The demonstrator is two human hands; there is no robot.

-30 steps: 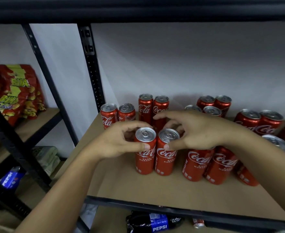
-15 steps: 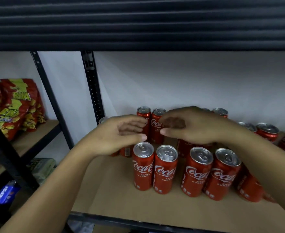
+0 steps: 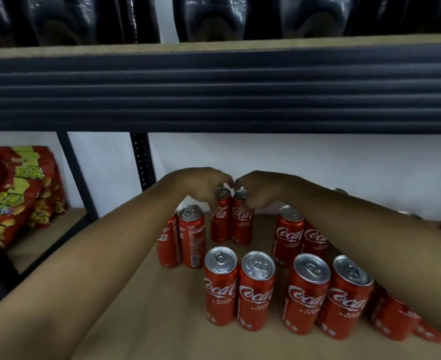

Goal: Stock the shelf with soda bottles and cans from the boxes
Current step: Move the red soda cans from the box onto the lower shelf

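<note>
Several red Coca-Cola cans stand upright on the brown shelf board [image 3: 162, 323]. At the back, my left hand [image 3: 203, 184] grips the top of one can [image 3: 220, 219], and my right hand [image 3: 259, 189] grips the top of the can beside it [image 3: 242, 222]. These two cans touch each other and stand on the board. In front, a pair of cans [image 3: 220, 287] stands close together, with another pair [image 3: 308, 294] to its right. Two more cans [image 3: 190, 235] stand at the left, under my left forearm. My right forearm hides part of the cans at the right.
A dark metal beam [image 3: 219, 100] of the shelf above hangs low over my hands, with dark bottles [image 3: 292, 16] on it. A black upright post [image 3: 141, 159] stands at the back left. Red and yellow snack bags [image 3: 21, 193] fill the neighbouring shelf on the left.
Both hands let go of the two front cans and reached further back, closing on the tops of the two rear cans. The camera tilted up and closer.
</note>
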